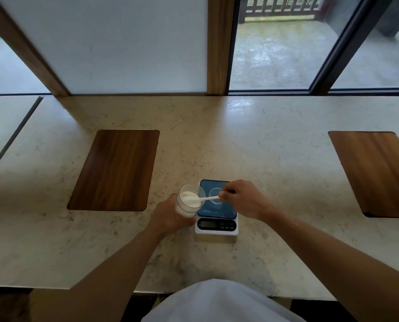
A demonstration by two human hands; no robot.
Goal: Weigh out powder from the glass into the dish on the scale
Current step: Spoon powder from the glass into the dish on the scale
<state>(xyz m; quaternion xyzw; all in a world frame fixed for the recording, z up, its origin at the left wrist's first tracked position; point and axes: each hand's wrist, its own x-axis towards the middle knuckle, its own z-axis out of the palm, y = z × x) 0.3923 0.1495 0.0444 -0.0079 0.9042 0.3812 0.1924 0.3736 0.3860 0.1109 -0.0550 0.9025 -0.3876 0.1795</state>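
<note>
A clear glass (190, 201) holding white powder is tilted toward the scale, gripped from below by my left hand (170, 217). My right hand (240, 198) pinches a white plastic spoon (205, 198) whose bowl reaches into the glass's powder. The small white scale (217, 227) with a dark blue platform and a dark display stands just right of the glass. A small clear round dish (214, 192) lies on the platform, partly hidden behind the spoon and my right fingers.
The pale stone counter (263, 140) has a wooden inset panel (117, 168) at the left and another wooden inset panel (377, 173) at the right. A white wall panel and windows rise behind the counter's far edge.
</note>
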